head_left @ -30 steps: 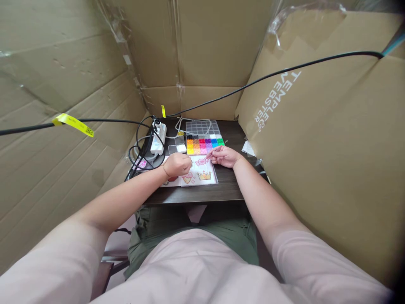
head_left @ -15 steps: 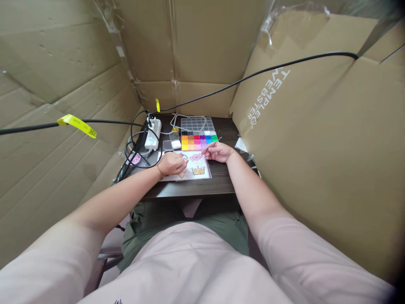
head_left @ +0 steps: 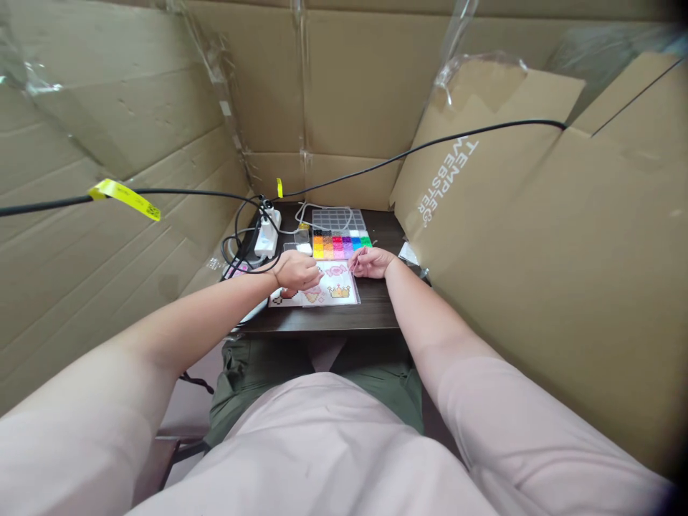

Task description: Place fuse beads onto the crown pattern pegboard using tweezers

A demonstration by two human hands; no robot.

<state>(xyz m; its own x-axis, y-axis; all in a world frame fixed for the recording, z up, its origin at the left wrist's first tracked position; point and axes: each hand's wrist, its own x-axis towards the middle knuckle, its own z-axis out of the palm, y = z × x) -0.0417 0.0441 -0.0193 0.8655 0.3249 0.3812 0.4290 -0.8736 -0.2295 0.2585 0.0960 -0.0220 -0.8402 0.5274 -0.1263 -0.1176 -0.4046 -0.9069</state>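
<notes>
A white pegboard sheet (head_left: pixel 344 285) with small pink and yellow bead pictures lies on the dark table (head_left: pixel 344 319). My left hand (head_left: pixel 294 271) rests closed on the sheet's left part; whether it holds anything is hidden. My right hand (head_left: pixel 370 261) sits at the sheet's upper right edge, pinching a thin pink stick whose tip points at the pink bead picture. Just behind both hands stands a tray of sorted coloured beads (head_left: pixel 340 245).
A clear compartment lid (head_left: pixel 338 219) lies behind the bead tray. A white power strip (head_left: pixel 267 235) with black cables sits at the table's back left. Cardboard walls (head_left: pixel 516 236) close in on all sides; black cables with yellow tags (head_left: pixel 125 198) hang across.
The view shifted slightly. My right hand drew back from the bead tray toward the sheet's upper right edge. My left hand stayed on the sheet's left part.
</notes>
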